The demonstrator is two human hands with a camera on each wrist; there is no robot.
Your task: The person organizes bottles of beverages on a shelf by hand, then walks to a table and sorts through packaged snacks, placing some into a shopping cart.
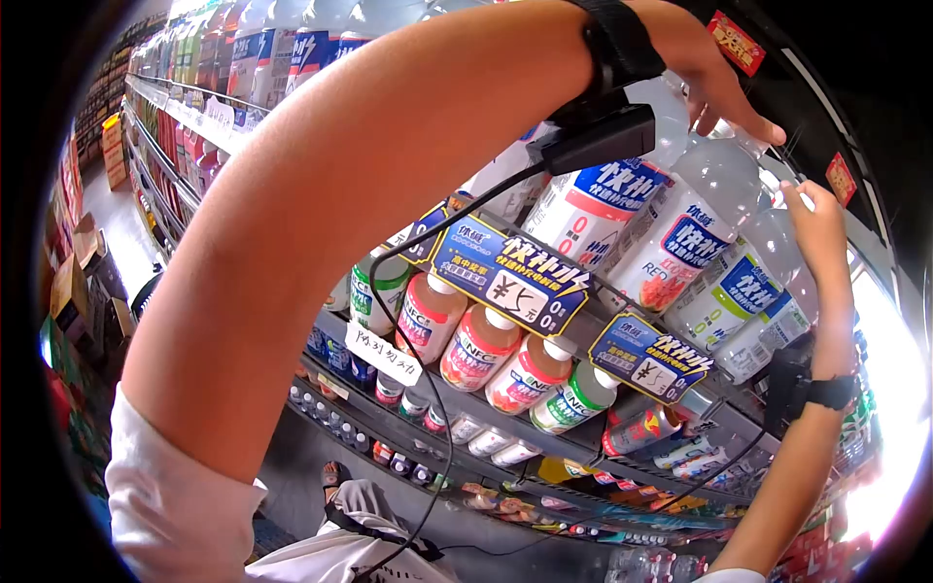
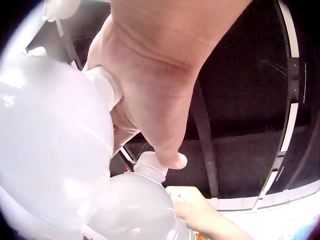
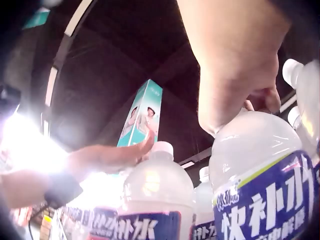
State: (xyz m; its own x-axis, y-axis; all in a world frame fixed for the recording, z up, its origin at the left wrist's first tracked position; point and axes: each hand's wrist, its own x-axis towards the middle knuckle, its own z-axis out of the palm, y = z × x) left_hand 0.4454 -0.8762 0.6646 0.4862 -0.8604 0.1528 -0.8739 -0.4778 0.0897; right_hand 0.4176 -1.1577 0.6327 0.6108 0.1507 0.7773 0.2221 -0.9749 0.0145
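My left hand (image 1: 705, 73) reaches over the top row of large drink bottles. Its palm lies against a white bottle cap (image 2: 105, 87), and the outstretched thumb meets the cap of a neighbouring clear bottle (image 2: 135, 205). Its other fingers are mostly hidden. Farther right, my right hand (image 1: 818, 219) grips the top of a bottle with a blue and green label (image 3: 262, 195); the hand covers its cap. Between the hands in the head view stands a bottle with a red-fruit label (image 1: 671, 257). All these bottles stand upright in the row.
Price signs (image 1: 515, 277) line the shelf's front edge. Below stand several smaller juice bottles (image 1: 476, 350), with more drinks on lower shelves. A black camera cable (image 1: 442, 418) hangs across the shelves. Cartons (image 1: 73, 301) sit on the aisle floor at left.
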